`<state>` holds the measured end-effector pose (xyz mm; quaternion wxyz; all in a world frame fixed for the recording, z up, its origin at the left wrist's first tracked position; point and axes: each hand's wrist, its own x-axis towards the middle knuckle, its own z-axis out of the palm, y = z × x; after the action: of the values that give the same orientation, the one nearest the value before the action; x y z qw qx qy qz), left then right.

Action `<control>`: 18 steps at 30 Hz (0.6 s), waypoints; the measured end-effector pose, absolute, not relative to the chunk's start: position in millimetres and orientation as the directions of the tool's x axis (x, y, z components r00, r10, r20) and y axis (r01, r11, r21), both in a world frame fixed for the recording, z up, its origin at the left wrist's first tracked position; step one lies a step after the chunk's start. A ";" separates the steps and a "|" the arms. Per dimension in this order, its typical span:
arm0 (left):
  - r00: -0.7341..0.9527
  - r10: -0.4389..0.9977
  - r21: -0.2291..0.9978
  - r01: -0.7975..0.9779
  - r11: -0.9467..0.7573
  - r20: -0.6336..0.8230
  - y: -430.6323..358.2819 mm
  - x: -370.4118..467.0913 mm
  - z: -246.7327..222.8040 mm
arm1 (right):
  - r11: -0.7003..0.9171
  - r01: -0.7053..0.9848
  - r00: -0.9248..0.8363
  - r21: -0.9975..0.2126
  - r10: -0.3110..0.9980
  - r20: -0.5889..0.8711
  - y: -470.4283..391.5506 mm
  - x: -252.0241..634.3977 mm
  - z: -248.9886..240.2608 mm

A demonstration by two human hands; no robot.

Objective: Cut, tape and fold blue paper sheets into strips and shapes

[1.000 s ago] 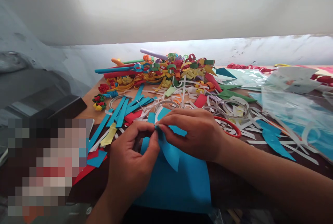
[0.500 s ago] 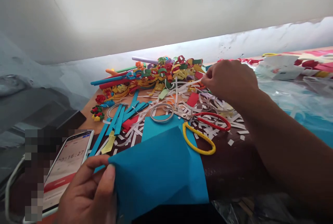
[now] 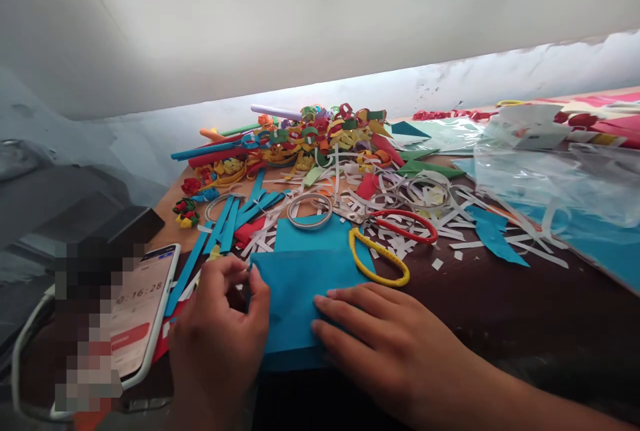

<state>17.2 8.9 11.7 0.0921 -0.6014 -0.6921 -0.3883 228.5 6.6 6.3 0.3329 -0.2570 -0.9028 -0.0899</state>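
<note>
A sheet of blue paper (image 3: pixel 290 304) lies at the table's near edge, over another piece of blue paper (image 3: pixel 307 236). At its upper left corner my left hand (image 3: pixel 220 317) is closed, thumb and finger pinching the sheet. My right hand (image 3: pixel 385 334) rests on the sheet's right side with fingers stretched out, pressing it down. Just beyond the right hand are scissors with one yellow and one red handle (image 3: pixel 407 226); their blades are partly hidden by a roll of tape (image 3: pixel 309 224). Blue paper strips (image 3: pixel 231 224) are to the left of the roll.
White paper scraps (image 3: pixel 395 243) litter the middle. Behind them is a heap of colourful paper chains and rolled tubes (image 3: pixel 210 149). A phone (image 3: pixel 143 311) showing a timer lies at the left. Clear plastic (image 3: pixel 555 177) covers blue sheets (image 3: pixel 600 244) at the right.
My right hand has come back from the scrap pile, where it pinched a white strip, and now lies on the blue sheet. The raised sheet has been lowered, and my left hand has shifted right.
</note>
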 end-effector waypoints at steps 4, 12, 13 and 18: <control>0.347 0.601 -0.018 0.875 -0.484 0.720 -5.4 -16.5 4.1 | 0.859 0.511 -0.634 0.013 0.367 0.681 10.5 237.5 -0.3; 0.596 0.582 0.069 0.664 -0.745 0.554 -8.8 -23.7 -1.1 | 0.809 0.517 -0.496 -0.279 0.549 0.673 12.3 236.0 -2.7; 0.575 0.610 0.089 0.683 -0.725 0.545 -7.7 -22.0 -0.9 | 0.782 0.540 -0.461 -0.313 0.585 0.667 11.2 234.2 -3.7; 0.512 0.691 0.066 0.777 -0.625 0.510 -4.8 -18.7 2.0 | 0.646 0.669 -0.361 -0.368 0.714 0.600 5.3 225.1 -4.9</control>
<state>-18.7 -4.8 2.0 0.0857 -0.8653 -0.4242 -0.2529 225.1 5.3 -4.9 0.3792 -0.4194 -0.8243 0.0300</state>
